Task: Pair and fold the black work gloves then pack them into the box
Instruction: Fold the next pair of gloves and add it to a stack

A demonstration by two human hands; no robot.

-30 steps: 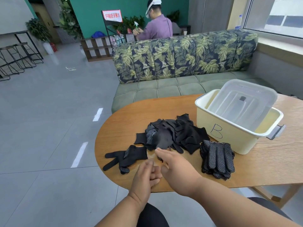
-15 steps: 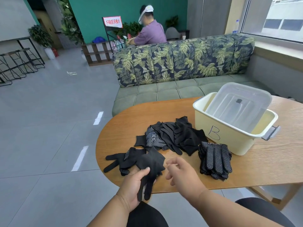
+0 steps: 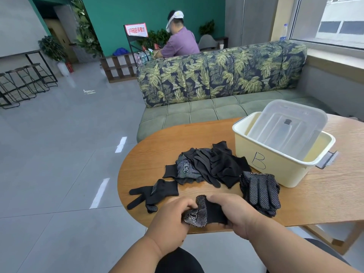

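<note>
My left hand (image 3: 170, 217) and right hand (image 3: 234, 212) both grip 1 glove (image 3: 204, 212) at the table's (image 3: 325, 198) near edge; loose pile (image 3: 208, 166) unsorted, stack (image 3: 260, 192) beside box (image 3: 275, 164) unpacked.

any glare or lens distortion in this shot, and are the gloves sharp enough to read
Head view: window light leaves bright streaks on the floor tiles; the wide lens bows the sofa and the window frame. The dots on the held glove and the stacked gloves are crisp; its logo patch is too small to read.

Leaf-print sofa (image 3: 220, 75), teal wall (image 3: 122, 12), grey floor (image 3: 59, 154).
</note>
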